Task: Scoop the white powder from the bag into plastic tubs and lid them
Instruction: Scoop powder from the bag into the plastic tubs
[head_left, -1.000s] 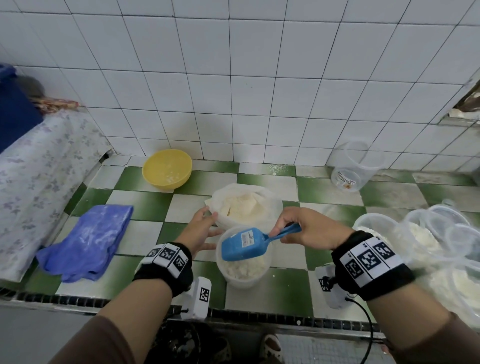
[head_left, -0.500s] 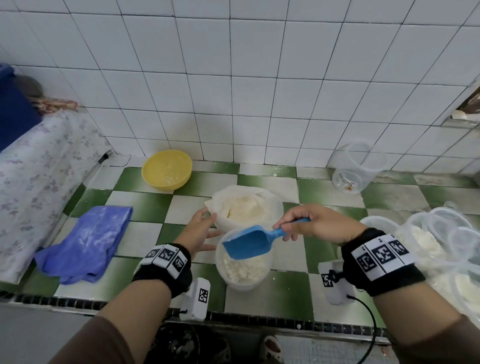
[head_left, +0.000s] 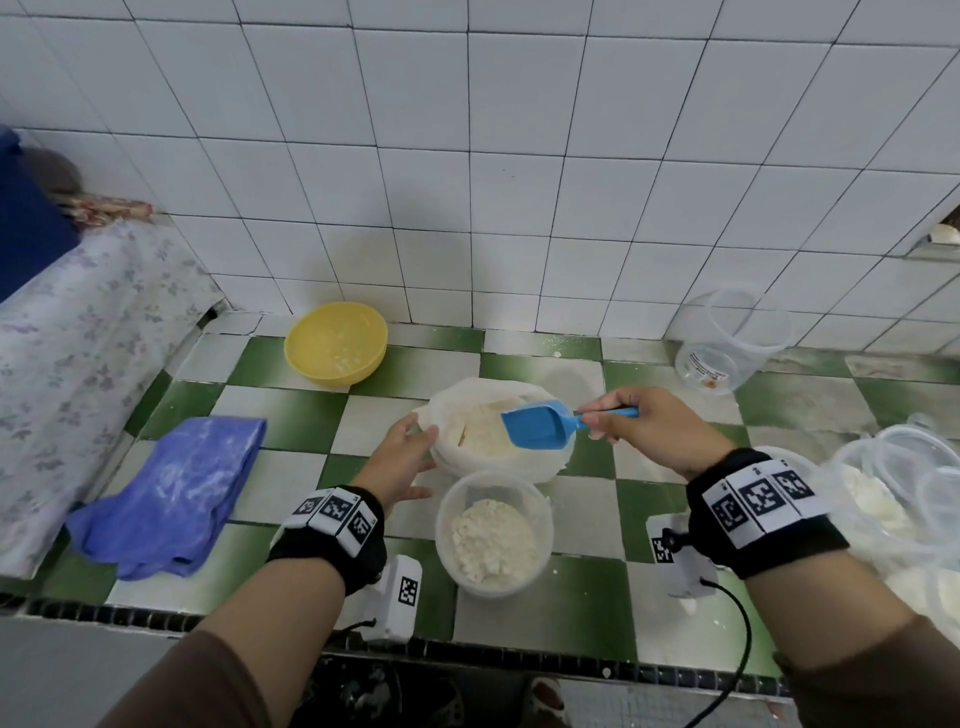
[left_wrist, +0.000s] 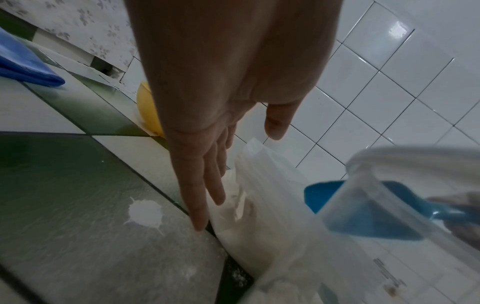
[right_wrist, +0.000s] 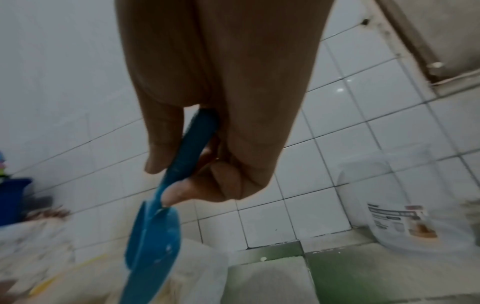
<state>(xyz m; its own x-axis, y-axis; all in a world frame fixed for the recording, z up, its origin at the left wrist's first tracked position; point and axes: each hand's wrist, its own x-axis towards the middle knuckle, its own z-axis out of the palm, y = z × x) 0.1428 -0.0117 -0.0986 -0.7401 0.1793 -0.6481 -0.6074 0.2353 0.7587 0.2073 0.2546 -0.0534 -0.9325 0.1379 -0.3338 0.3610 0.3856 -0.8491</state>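
Scoop (head_left: 537, 425) pinched by right hand (head_left: 641, 428) hovers over powder bag (head_left: 498, 423); left hand (head_left: 402, 457), fingers straight, steadies the bag; part-filled tub (head_left: 493, 535) sits just beside; dig deep, lift level.

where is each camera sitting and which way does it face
Head: worn on the head, looking forward and down at the tiled counter; shows both forearms, left hand beside the bag, right hand holding the blue scoop.
Left wrist: along the straight fingers toward the bag.
Right wrist: along the fingers gripping the scoop, toward the wall.
Shared: the scoop shows in all three.
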